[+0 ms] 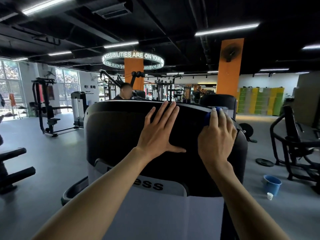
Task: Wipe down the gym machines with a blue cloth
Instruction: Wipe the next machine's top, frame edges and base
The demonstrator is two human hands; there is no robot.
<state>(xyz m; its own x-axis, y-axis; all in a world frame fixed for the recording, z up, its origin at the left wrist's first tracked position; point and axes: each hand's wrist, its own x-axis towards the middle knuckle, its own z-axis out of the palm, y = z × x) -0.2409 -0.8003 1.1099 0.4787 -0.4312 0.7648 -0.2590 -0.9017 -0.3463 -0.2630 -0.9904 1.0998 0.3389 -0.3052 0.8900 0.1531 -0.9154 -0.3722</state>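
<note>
Straight ahead in the head view, a person's two bare forearms reach forward onto the curved black top of a gym machine [121, 132], which fills the middle of the scene. Its lower part is a pale grey housing bearing the letters "ess".

Left hand [156, 134]: it lies flat on the black surface, fingers straight and spread, thumb pointing right. This grip is open and holds nothing.

Right hand [217, 135]: it presses a blue cloth [207, 118] against the machine's upper right edge. Only a bit of cloth shows, beside and above the fingers. The fingers bend over the cloth, so this grip is closed around it.

Around the machine lies a grey gym floor. A blue bucket [271, 185] stands on the floor to the lower right, with a small white cup [269, 196] just beside it. A black weight plate [264, 162] lies flat nearby. Other black exercise machines stand to the left and right. Behind rise two orange pillars [228, 66], a ring-shaped lit sign [133, 57] with words, and yellow and green lockers [259, 101]. Another person [123, 91] is partly visible beyond the machine.
</note>
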